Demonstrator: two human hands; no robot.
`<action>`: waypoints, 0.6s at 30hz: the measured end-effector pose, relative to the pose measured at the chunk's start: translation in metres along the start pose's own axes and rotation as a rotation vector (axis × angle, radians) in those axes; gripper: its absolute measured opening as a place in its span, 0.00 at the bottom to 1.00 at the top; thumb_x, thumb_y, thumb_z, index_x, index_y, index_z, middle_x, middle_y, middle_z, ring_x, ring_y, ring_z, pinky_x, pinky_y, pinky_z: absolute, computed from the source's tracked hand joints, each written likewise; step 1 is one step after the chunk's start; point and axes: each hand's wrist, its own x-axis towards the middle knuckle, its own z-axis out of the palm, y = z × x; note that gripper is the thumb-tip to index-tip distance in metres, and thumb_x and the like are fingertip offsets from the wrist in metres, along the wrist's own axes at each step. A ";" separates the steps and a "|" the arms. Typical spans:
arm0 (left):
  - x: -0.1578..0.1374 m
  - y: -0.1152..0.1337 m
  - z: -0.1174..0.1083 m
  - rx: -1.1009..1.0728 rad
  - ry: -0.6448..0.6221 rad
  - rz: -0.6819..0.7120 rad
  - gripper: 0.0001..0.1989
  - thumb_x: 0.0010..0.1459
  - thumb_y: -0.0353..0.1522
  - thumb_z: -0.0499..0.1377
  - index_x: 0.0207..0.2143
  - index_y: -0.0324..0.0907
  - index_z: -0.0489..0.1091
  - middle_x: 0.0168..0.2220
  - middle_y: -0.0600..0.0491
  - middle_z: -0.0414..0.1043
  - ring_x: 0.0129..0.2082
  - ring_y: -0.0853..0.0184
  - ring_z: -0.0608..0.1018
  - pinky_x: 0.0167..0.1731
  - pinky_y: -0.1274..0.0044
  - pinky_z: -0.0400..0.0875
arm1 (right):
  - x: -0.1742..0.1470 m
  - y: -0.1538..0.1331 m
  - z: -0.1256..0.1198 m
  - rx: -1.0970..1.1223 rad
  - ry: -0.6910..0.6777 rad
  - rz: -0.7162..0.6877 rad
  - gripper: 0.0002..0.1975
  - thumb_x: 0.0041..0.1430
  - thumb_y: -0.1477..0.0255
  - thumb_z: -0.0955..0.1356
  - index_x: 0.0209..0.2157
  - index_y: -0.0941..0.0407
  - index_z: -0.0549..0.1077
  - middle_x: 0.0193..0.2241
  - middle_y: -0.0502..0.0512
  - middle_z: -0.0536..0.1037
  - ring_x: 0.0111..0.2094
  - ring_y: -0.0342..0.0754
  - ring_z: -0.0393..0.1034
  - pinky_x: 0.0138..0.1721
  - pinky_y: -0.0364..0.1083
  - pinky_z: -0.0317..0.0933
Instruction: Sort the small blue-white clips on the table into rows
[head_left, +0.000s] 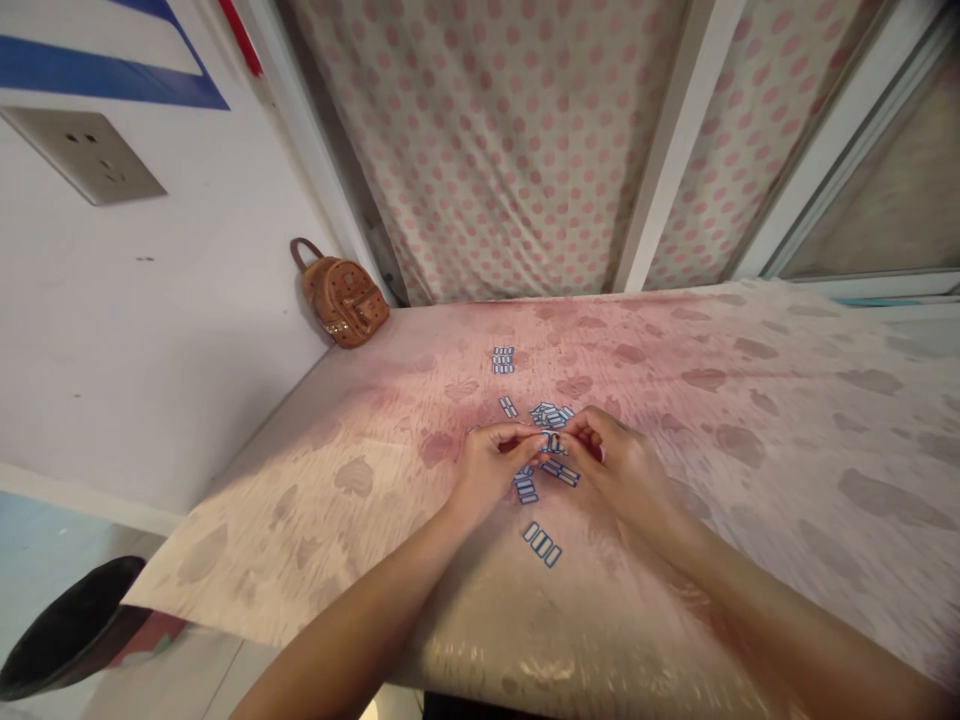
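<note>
My left hand (pixel 495 458) and my right hand (pixel 611 450) meet over the middle of the table, thumbs and fingers pinched on a small blue-edged, pale strip piece (pixel 553 440) between them. Just behind the fingertips lies a loose pile of similar pieces (pixel 551 414). Below the hands are more of them: one group (pixel 527 487) by the left fingers and another (pixel 561 472) under the right. Nearer me rests a separate piece with pale bars (pixel 542 544). Farther off are a small piece (pixel 508 406) and a neat stacked block of rows (pixel 503 360). Fingers partly hide the held piece.
A patterned, plastic-covered cloth (pixel 360 540) covers the table. At its far left corner, a small brown backpack (pixel 345 300) leans against the wall. A dotted curtain (pixel 510 150) hangs behind the table. A dark bin (pixel 75 625) stands on the floor at left.
</note>
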 end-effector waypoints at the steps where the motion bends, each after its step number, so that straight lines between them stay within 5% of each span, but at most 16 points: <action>1: 0.000 0.000 0.001 -0.007 0.003 -0.002 0.12 0.56 0.40 0.67 0.37 0.40 0.81 0.32 0.49 0.81 0.32 0.66 0.82 0.34 0.78 0.75 | 0.000 0.000 0.000 -0.002 0.003 0.000 0.05 0.64 0.71 0.65 0.32 0.54 0.68 0.26 0.49 0.72 0.27 0.45 0.66 0.29 0.45 0.56; 18: -0.001 0.000 0.002 -0.050 0.008 -0.070 0.14 0.55 0.42 0.67 0.37 0.41 0.81 0.35 0.48 0.82 0.35 0.63 0.83 0.36 0.75 0.78 | -0.001 0.002 0.001 -0.007 -0.016 0.048 0.05 0.64 0.70 0.65 0.32 0.53 0.68 0.26 0.49 0.73 0.28 0.47 0.67 0.29 0.45 0.57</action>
